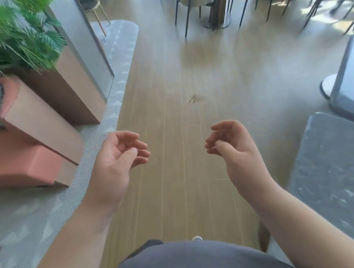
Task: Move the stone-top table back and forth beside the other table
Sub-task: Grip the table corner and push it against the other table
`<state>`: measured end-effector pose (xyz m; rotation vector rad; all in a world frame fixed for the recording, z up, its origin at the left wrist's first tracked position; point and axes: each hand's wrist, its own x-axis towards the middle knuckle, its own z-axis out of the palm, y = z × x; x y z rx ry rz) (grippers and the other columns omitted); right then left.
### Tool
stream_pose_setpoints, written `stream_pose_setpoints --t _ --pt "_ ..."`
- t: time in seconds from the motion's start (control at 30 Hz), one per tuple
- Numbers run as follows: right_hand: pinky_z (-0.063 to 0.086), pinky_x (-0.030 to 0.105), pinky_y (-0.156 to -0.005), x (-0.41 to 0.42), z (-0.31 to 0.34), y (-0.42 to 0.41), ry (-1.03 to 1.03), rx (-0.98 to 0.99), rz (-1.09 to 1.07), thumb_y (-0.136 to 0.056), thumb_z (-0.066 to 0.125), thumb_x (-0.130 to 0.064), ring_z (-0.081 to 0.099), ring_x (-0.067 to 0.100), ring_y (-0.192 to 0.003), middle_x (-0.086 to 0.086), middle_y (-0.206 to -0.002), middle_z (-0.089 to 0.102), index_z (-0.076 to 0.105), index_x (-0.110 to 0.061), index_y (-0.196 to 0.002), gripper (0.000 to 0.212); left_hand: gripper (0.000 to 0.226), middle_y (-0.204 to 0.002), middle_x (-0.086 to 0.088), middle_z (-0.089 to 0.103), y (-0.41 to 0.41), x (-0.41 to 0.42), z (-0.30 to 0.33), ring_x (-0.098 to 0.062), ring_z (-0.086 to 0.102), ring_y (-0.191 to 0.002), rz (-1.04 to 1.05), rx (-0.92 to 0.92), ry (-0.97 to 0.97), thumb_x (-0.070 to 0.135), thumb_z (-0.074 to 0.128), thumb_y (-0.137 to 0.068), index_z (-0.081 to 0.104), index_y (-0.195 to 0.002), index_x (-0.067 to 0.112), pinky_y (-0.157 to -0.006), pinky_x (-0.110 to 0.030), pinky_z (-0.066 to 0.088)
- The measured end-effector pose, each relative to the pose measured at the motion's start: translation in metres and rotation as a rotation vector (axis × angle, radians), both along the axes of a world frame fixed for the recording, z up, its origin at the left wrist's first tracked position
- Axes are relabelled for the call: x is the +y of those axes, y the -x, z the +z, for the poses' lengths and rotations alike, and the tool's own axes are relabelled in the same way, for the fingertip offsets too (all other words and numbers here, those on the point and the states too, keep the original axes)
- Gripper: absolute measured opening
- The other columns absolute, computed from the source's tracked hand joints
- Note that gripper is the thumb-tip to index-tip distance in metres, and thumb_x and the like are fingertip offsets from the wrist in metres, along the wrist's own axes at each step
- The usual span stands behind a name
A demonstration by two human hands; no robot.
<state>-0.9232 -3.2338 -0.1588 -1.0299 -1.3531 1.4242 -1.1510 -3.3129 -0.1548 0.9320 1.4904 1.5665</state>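
The dark grey speckled stone-top table point(331, 170) shows at the right edge, its near corner rounded. Beyond it at the far right stands another table point(353, 77) with a pale top edge and a round white base. My left hand point(119, 158) and my right hand point(230, 147) hover over the wooden floor in the middle, palms turned toward each other, fingers loosely curled and holding nothing. Neither hand touches a table. The frame is blurred by motion.
A salmon-coloured sofa point(28, 155) and a planter box with green plants point(16, 31) stand on a grey rug point(112, 108) at the left. Chairs with thin dark legs point(187, 15) and a pedestal base point(217, 21) crowd the far end. Wood floor point(170, 105) runs between.
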Motion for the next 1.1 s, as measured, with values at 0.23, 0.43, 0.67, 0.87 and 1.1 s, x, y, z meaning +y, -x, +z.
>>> stream_pose_setpoints --t 0.23,0.43,0.67,0.87,1.1 --pt "0.057 0.034 -0.085 0.102 -0.007 0.023 0.019 -0.048 -0.147 -0.082 0.043 -0.007 0.066 0.015 -0.085 -0.007 -0.084 0.066 0.057 -0.013 -0.11 0.031 0.024 -0.087 -0.002 0.069 0.033 0.14 -0.016 -0.023 0.069 -0.083 -0.162 -0.011 0.012 0.008 0.049 -0.086 0.061 -0.105 0.015 -0.079 -0.037 0.057" --pt "0.055 0.036 -0.085 0.215 -0.007 0.068 -0.006 -0.046 -0.302 -0.089 0.043 0.004 0.065 0.015 -0.084 -0.004 -0.085 0.066 0.057 -0.013 -0.109 0.03 0.025 -0.086 0.0 0.068 0.075 0.29 -0.018 -0.021 0.069 -0.081 -0.32 -0.024 -0.022 -0.007 0.046 -0.095 0.059 -0.106 0.011 -0.077 -0.033 0.059" --pt "0.054 0.037 -0.083 0.323 -0.006 0.09 0.013 -0.045 -0.497 -0.095 0.04 0.016 0.064 0.017 -0.085 -0.004 -0.085 0.066 0.056 -0.01 -0.109 0.034 0.024 -0.088 -0.005 0.068 0.093 0.448 -0.011 -0.02 0.068 -0.08 -0.516 -0.037 0.023 0.005 0.047 -0.085 0.059 -0.106 0.009 -0.077 -0.035 0.058" --pt "0.054 0.041 -0.084 0.351 -0.008 0.049 0.043 -0.05 -0.749 -0.095 0.039 0.016 0.063 0.018 -0.085 0.0 -0.086 0.064 0.055 -0.009 -0.109 0.032 0.025 -0.085 0.001 0.07 0.021 0.541 -0.016 -0.02 0.069 -0.079 -0.784 -0.054 0.071 0.008 0.049 -0.083 0.06 -0.104 0.013 -0.074 -0.031 0.058" --pt "0.054 0.036 -0.084 0.374 -0.03 -0.041 0.065 0.011 -1.01 -0.095 0.038 0.017 0.063 0.017 -0.085 -0.003 -0.084 0.064 0.055 -0.007 -0.111 0.033 0.026 -0.087 0.002 0.071 -0.115 0.61 -0.025 -0.022 0.07 -0.082 -1.103 0.005 0.087 0.007 0.048 -0.084 0.063 -0.104 0.015 -0.075 -0.031 0.058"
